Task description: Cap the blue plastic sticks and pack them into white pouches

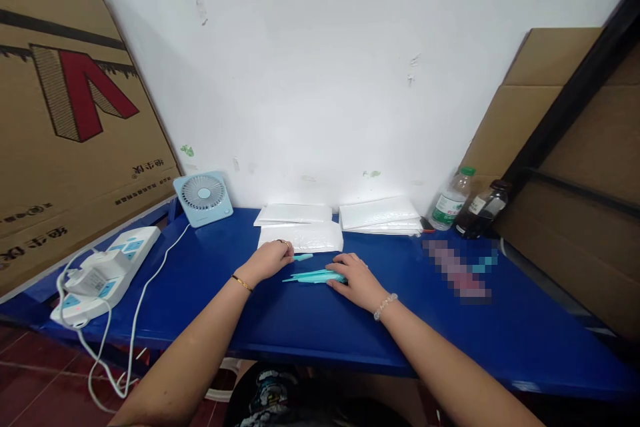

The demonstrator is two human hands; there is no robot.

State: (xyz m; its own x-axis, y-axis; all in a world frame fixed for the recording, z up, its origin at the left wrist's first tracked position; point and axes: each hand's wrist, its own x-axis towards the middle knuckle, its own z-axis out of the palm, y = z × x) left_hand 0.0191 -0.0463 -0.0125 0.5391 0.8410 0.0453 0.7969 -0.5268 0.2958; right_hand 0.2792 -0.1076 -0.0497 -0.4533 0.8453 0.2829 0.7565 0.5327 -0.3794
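Together at a blue table (310, 327), two hands work over slim turquoise sticks, and we take the step in hand to be sorting or gathering them. We see the left hand (273, 257) with its fingers drawn close, apparently pinching the end of a single stick (303, 257) near the edge of the left mailers (300, 238). We see the right hand (353, 271) curved over one end of the main bunch (311, 276), thumb on one side and fingers on the other, holding it loosely; the palm hides how firm the contact is. The bunch lies flat on the table between the hands, its loose end towards the left, with the single stick just beyond it. In our judgement the next move calls for a light pinch on the left and a steady right hand, so that the thin pieces neither fan out nor slip.

At left we find the most print: a carton (55, 100) bears a red, angular mark and upside-down Chinese characters, one group apparently 绝尘侠, with a small ® beside it; its finer lines defeat us. To the right, we note a green-and-white label on the water bottle (449, 203) and a pale one on the dark bottle (483, 210), both too small for us to read. We cannot read the faint lettering on the blue fan (203, 195) either, and we see no print on the right mailers (380, 215).
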